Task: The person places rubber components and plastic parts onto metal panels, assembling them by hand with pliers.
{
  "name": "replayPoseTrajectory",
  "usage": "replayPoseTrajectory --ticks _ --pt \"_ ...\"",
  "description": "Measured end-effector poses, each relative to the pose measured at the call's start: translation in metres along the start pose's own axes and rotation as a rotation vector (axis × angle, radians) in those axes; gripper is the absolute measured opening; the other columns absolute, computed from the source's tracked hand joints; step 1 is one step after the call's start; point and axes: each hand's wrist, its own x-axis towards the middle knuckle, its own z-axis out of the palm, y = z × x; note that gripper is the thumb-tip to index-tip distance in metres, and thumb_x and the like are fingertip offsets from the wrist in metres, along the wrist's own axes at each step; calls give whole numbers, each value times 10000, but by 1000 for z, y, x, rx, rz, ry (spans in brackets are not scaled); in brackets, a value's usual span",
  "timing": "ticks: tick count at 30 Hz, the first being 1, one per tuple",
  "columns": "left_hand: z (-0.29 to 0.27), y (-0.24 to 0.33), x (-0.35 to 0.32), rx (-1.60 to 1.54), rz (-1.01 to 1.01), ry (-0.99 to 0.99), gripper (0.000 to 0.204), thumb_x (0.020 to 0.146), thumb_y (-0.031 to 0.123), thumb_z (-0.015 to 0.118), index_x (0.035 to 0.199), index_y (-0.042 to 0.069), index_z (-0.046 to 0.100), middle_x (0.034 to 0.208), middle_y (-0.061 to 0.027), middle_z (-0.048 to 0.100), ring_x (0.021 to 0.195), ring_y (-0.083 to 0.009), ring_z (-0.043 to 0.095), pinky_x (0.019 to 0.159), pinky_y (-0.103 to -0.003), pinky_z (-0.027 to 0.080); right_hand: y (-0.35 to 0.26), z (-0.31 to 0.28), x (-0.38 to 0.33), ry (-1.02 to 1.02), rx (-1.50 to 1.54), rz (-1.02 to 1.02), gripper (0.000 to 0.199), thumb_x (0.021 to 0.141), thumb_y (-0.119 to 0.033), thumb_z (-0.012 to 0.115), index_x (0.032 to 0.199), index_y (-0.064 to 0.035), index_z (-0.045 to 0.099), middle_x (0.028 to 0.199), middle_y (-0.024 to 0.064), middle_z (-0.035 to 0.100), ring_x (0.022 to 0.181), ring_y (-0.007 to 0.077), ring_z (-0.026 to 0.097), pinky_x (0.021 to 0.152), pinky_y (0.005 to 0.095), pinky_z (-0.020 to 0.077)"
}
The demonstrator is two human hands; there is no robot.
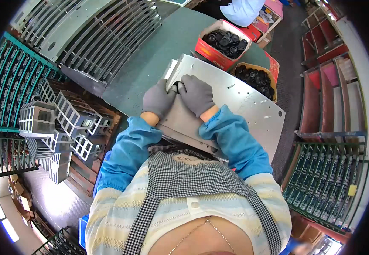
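The left hand (156,100), in a grey glove, is half curled at the centre of the frame, its thumb tip against a small black round part (176,86). The right hand (197,94), gloved alike, bends its fingers over from the other side, thumb at the same part; whether either one grips it or merely presses, I cannot tell. Both hands are palm down, wrists bent, with blue-sleeved forearms slanting inward from the lower left and lower right. The black part sits between the thumbs, near the upper left edge of a flat metal panel (244,111), drilled with small holes. Beneath that spreads a green tabletop (178,32). At upper right of centre stand a red box (214,55) and, just beside it, a brown carton (273,80), each filled with black round pieces. Slatted metal parts (112,40) lie at the upper left.
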Motion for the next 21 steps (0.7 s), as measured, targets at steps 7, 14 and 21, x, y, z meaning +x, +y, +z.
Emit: replayPoseTrajectory --ticks 7,14,21 --pt "2 -1 5 5 4 28 457 926 436 595 1159 44 606 929 -259 701 892 -455 671 809 -533 526 9 -9 18 -169 3 -84 228 913 -310 600 923 -84 629 936 148 687 868 373 674 728 507 518" --pt "1 -1 -4 -43 65 2 352 947 384 587 1075 56 602 861 -253 678 845 -477 646 766 -560 496 36 -40 54 -632 74 -297 325 851 -358 711 1077 -132 652 978 151 702 937 359 673 805 465 516" --pt "4 -4 -4 -13 41 -8 359 947 389 597 1074 54 599 843 -240 680 832 -462 651 740 -551 497 45 -26 108 -1002 169 -211 271 809 -165 748 1043 -68 652 832 112 699 699 213 697 567 379 534"
